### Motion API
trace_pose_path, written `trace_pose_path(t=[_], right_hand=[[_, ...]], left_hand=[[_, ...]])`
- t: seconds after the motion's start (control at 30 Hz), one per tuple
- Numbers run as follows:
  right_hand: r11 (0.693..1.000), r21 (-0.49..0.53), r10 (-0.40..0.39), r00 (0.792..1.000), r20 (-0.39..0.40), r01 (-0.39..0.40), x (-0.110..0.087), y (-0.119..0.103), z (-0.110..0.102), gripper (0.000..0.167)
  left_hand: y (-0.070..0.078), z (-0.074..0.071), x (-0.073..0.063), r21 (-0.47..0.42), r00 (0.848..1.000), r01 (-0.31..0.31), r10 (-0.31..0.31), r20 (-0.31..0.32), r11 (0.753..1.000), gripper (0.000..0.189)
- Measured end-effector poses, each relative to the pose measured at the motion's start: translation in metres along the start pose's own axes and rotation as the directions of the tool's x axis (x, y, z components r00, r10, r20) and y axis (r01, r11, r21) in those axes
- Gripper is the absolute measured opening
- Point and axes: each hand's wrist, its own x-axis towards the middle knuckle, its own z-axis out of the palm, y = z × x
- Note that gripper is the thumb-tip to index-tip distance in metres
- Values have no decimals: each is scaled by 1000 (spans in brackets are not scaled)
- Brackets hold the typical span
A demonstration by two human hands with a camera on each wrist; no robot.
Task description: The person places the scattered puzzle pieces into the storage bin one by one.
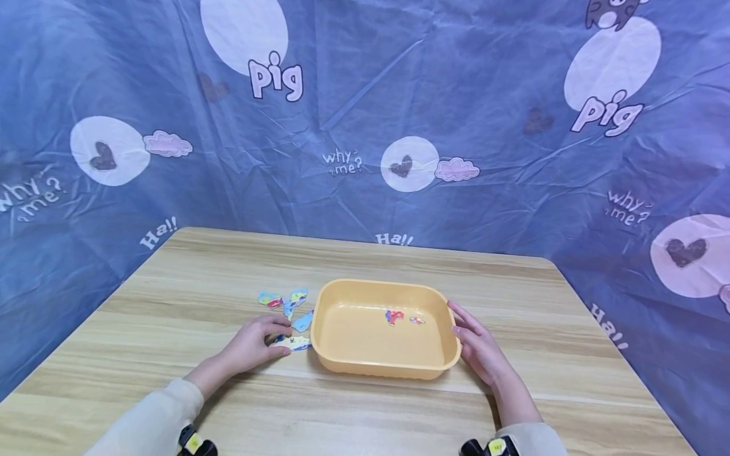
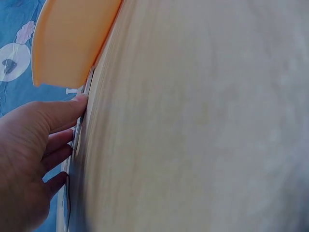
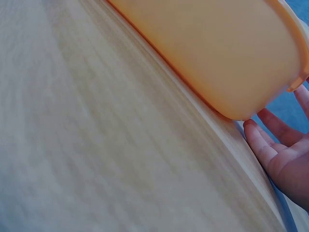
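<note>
Where cutouts [image 1: 303,322] are lying: left hand [image 1: 253,344] is curving over one, cannot tell if pinching; gentle edge-lifting seems best.
Tub [image 1: 379,370]: right hand [image 1: 481,349], unclenched, is touching its side.

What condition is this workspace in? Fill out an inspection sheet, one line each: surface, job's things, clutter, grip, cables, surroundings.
Surface: light wood-grain table, bare wood showing around the tray.
Job's things: yellow-orange tray, upright, two small printed pieces inside; several flat printed pieces lie outside, to its left.
Clutter: nothing seen.
Grip: left grip, a bare hand, is at the loose piece nearest the person, whether pinching it is unclear; right grip, also bare, touches the tray's right end with extended fingers.
Cables: nothing seen.
Surroundings: blue printed cloth behind the table; black devices at both wrists.
</note>
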Motion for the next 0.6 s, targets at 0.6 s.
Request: trace_pose_path(t=[0.6], right_hand=[[1000, -11, 5, 1000, -5, -5, 0, -1, 0, 56]], left_hand=[[-1, 3, -2, 45, 996, -74, 76, -48, 996, 24]])
